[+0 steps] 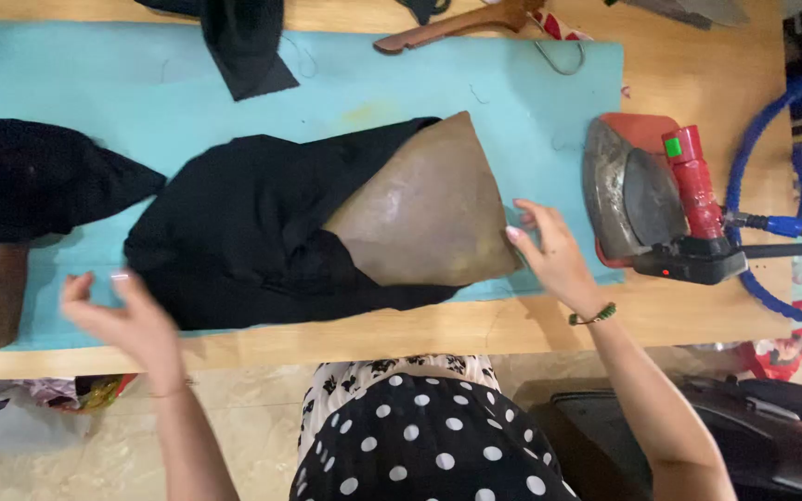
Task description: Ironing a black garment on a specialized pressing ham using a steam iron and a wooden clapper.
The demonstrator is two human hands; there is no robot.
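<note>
I see a black garment [252, 223] lying crumpled across the middle of the frame on a turquoise pressing mat [76, 83], with a stiff brown template [424, 209] tucked part-way inside it, its broad end sticking out to the right. My right hand [554, 255] sits just right of centre, fingers spread and fingertips [517, 235] at the template's right edge; it looks loosely open and not gripping, though I cannot tell if it quite touches. My left hand [127, 315] hovers at lower left, near the garment's left end, blurred, fingers open and holding nothing. The iron [647, 199] rests on its red stand at the right of the frame, apart from the cloth, its blue hose [772, 288] looping off the right edge. I judge the work to be at an early stage: the template is seated in the cloth, but the fabric around it is bunched and not smoothed, and the pressing itself appears undone. More black cloth [30, 176] waits at the left edge, and another piece [248, 42] at the top.
</note>
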